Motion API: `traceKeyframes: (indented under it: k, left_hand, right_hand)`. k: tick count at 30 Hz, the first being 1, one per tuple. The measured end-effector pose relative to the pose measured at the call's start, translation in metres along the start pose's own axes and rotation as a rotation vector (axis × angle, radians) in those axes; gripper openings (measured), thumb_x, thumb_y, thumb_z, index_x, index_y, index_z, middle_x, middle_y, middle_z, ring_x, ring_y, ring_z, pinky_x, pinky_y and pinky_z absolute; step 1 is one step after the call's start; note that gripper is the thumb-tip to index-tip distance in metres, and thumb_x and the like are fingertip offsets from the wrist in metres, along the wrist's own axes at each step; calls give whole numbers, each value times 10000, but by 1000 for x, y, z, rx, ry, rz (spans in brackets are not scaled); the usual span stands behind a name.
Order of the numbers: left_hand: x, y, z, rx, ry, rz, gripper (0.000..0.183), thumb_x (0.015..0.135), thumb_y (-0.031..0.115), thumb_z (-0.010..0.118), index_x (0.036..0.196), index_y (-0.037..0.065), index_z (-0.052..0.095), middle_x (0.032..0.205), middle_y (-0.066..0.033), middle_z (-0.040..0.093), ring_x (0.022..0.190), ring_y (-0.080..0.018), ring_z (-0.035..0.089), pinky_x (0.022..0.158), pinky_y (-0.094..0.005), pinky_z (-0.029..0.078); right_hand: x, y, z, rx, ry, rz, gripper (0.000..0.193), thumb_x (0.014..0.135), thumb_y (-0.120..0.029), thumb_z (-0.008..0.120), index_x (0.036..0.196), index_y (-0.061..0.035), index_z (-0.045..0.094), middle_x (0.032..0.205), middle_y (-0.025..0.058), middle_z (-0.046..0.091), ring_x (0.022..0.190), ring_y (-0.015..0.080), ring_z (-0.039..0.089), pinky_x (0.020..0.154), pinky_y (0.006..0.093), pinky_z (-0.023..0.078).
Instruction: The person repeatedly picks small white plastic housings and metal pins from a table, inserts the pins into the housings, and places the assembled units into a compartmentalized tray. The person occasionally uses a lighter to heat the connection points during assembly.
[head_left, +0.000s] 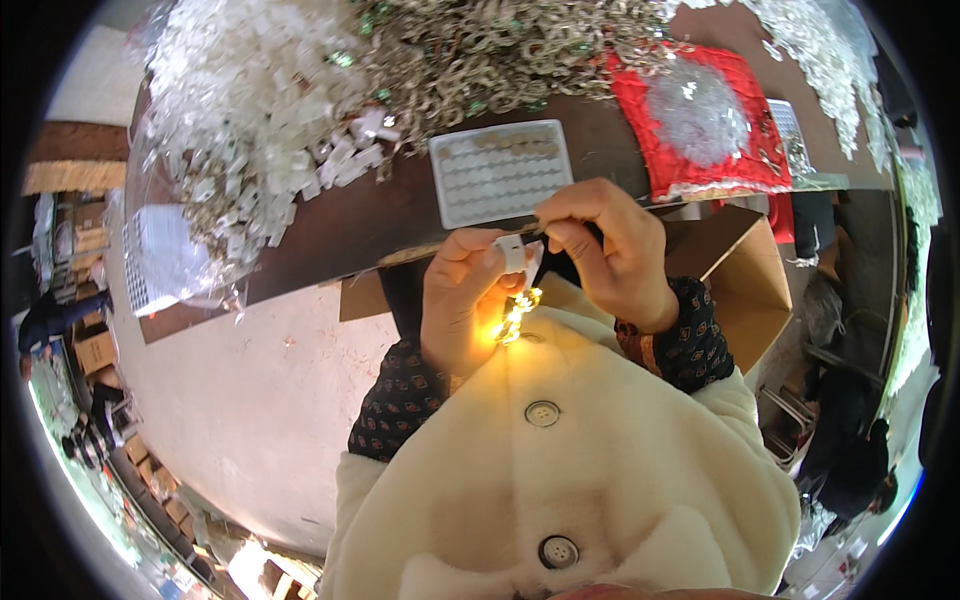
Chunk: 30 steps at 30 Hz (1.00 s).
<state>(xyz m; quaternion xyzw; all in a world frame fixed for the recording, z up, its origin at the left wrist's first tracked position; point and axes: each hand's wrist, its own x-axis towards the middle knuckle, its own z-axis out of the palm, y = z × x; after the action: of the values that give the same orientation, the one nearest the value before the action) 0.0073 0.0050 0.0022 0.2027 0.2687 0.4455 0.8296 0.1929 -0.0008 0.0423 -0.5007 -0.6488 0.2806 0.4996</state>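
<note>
My left hand (452, 305) is closed around a small white plastic battery case (511, 254), held upright in front of my chest. Below the case, a little bundle of string lights (515, 312) glows warm yellow against my left fingers. Just to the right, my right hand (618, 255) has thumb and forefinger pinched together, apart from the case; whatever lies between the tips is too small to make out. Beyond both hands, a white tray (440, 190) with rows of round slots rests on the brown table (330, 235); its farther rows hold greyish round pieces.
White plastic cases (270, 90) are heaped at the far left, beside a big pile of wire string lights (490, 60). A red cloth (640, 120) carries a clear plastic heap (700, 115). A cardboard box (755, 285) stands below the table edge at right.
</note>
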Motion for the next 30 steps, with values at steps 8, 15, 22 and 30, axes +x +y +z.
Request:
traceKeyframes:
  k: [8,15,22,30]
  left_hand:
    - [-3,8,-5,-87,-26,20,145,984,139,626,1093,43,618,952,-77,677,809,-144,603,734,-310,487]
    - [-4,10,-14,4,-6,80,154,956,109,657,1077,20,622,961,-95,687,793,-146,610,713,-301,493]
    - [-6,15,-26,74,-38,115,158,936,78,676,1066,3,628,955,-106,694,786,-157,631,708,-297,519]
    - [-8,39,-42,25,-35,144,244,944,118,663,1148,6,590,990,-121,685,809,-186,655,720,-317,536]
  right_hand:
    - [7,-5,25,-63,-82,-281,259,808,93,624,1038,-26,645,906,123,660,769,274,669,665,324,539]
    - [5,-13,24,-66,-89,-55,178,826,57,677,970,-45,650,877,100,653,751,287,666,647,335,530]
    - [13,-18,25,-32,-230,-17,134,820,71,706,900,-21,652,821,81,651,731,227,661,647,310,522]
    - [50,-20,39,164,-448,145,145,817,-1,744,946,-29,682,795,82,664,726,181,663,641,300,507]
